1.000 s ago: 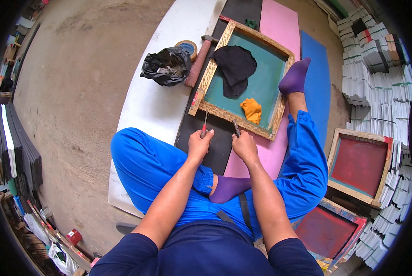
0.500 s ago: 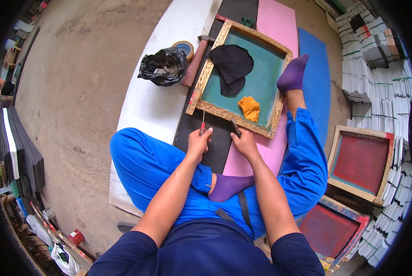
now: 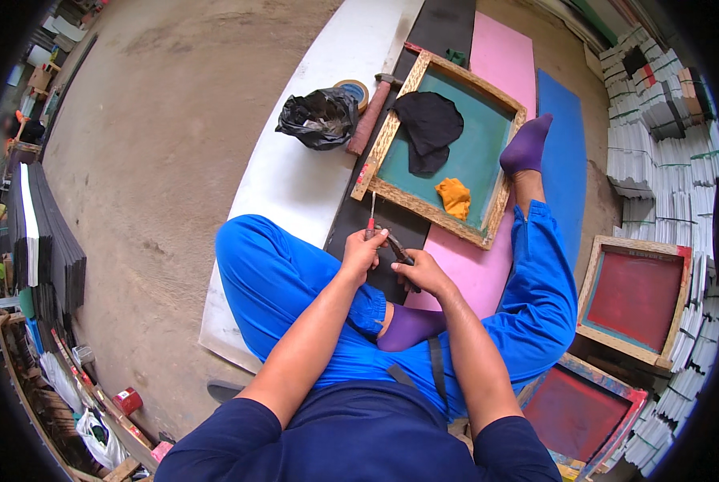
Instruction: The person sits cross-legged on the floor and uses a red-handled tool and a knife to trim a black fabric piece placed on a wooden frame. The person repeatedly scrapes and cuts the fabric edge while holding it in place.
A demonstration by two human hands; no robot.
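My left hand (image 3: 361, 257) is closed round a screwdriver (image 3: 371, 224) with a red handle, its thin shaft pointing away from me toward the near corner of a wooden screen frame (image 3: 425, 212). My right hand (image 3: 427, 275) grips dark-handled pliers (image 3: 399, 251). Their head reaches up to my left fingers; whether it touches the screwdriver I cannot tell. Green mesh (image 3: 480, 120) fills the frame, with a black cloth (image 3: 429, 128) and a crumpled orange cloth (image 3: 454, 198) lying on it.
Left of the frame are a hammer (image 3: 369, 124), a tape roll (image 3: 362, 89) and a black plastic bag (image 3: 315, 120). My legs fold round the near side. Two red-meshed frames (image 3: 634, 293) lean at the right by stacked white bundles (image 3: 632, 161). Dark sheets (image 3: 58, 233) stand far left.
My right hand has moved left and nearer me, bringing the pliers from apart to beside my left fingers. The whole view has shifted slightly.
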